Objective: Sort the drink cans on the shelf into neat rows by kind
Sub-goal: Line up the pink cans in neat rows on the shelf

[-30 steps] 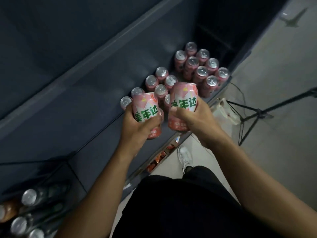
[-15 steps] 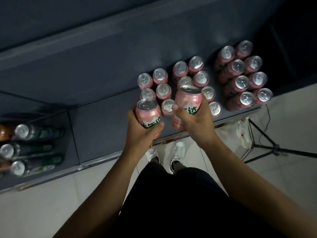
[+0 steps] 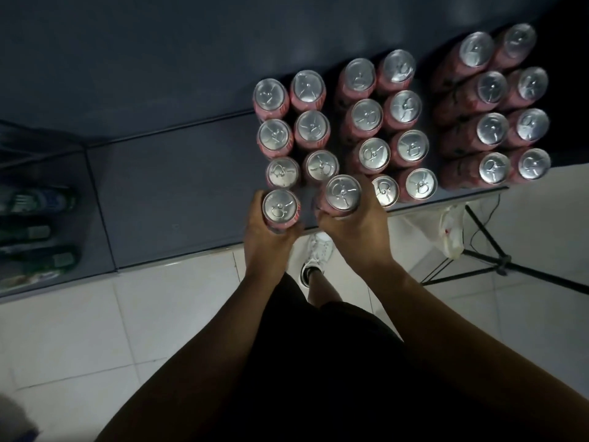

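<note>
Head view, looking straight down on a dark blue shelf whose front edge is running across the middle of the frame. The left hand is gripping upright pink can A from the near side, fingers and thumb curling round its wall below the silver lid, so that the can is sitting just above the hand in the frame. Can A is lying directly in front of the left column of the left block, a two-column group of six pink cans. The right hand is wrapping pink can B in the same manner. Its lid is showing above the knuckles and is overlapping the nearest can of that block's right column. Whether either held can is resting on the shelf cannot be told. Right of centre, the middle block of eight cans is standing in two columns, its nearest left can just beside the right hand. The right block, also eight cans, is standing apart at the upper right. Green containers, too dim to identify, are lying in a compartment at the left edge. Below the shelf, a white shoe, a tiled floor, a tripod and a white plastic bag are showing.
</note>
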